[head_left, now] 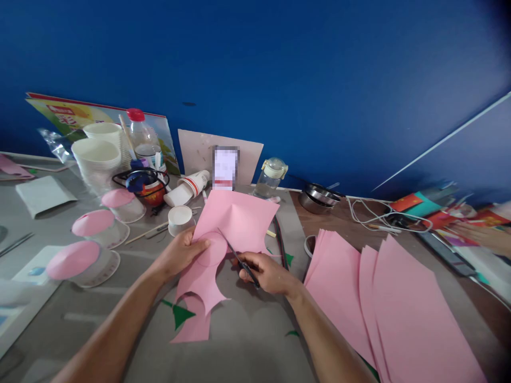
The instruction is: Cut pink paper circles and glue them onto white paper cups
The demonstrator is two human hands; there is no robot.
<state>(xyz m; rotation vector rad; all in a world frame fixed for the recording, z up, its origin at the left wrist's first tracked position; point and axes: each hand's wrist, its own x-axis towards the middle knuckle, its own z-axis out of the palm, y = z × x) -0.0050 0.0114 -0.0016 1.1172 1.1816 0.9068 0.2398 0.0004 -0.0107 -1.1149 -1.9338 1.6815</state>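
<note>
A sheet of pink paper [239, 221] with a drawn circle is pinched in my left hand [187, 250], thumb lying on the circle. My right hand [261, 271] is closed around black-handled scissors [249, 272], whose blades reach the paper at the circle's right side. Curved cut-outs run along the lower part of the sheet. Below it lie a pink offcut [194, 332] and a green scrap [183, 317]. To the left stand several white paper cups topped with pink paper, the nearest cup [106, 268] lying close to the table's left side.
Several pink sheets [403, 303] lie at the right. Behind my hands are a small white cup [180, 219], a phone [224, 167], a lidded glass jar [271, 177] and metal bowls [319, 198]. Stacked paper cups [96, 159] and a red-capped bottle [144, 138] stand at the back left. Another person's hand [489, 236] shows far right.
</note>
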